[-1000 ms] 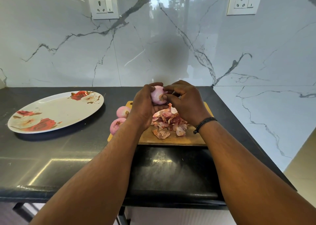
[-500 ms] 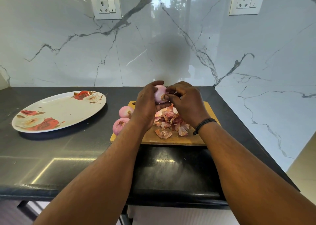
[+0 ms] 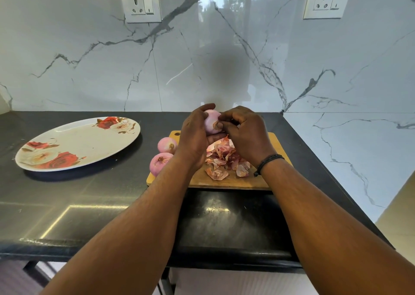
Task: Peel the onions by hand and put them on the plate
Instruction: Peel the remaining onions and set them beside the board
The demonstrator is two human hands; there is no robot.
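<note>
**Asha:** Onion first, then. What is in the hands?

**Ravi:** One small, round, pale pink onion, held up above the far end of the rectangular wooden chopping board. The left hand cups it, fingers curled round its far side and thumb over the top. The right hand is bunched at the root end, fingertips pinching there; whether they have a shred of skin or the bare root, I can't tell, it is too small to see.

**Asha:** How will it handle?

**Ravi:** I'd judge it light and firm, not fragile. Its surface looks smooth and glossy, so probably slick. A cupped grip round the belly seems right, with the nails working at the root tuft, where dry skin lifts most easily.

**Asha:** And the rest?

**Ravi:** Two more pink onions lie at the board's left edge, the farther one just behind the nearer one. A heap of papery pink-brown skins sits on the middle of the board, below the hands. The oval white plate with red roses rests well to the left and holds no onion.

**Asha:** The room?

**Ravi:** A polished black stone counter, glossy enough for a round onion to roll. Behind it, a white marble-veined wall with two white sockets.
</note>
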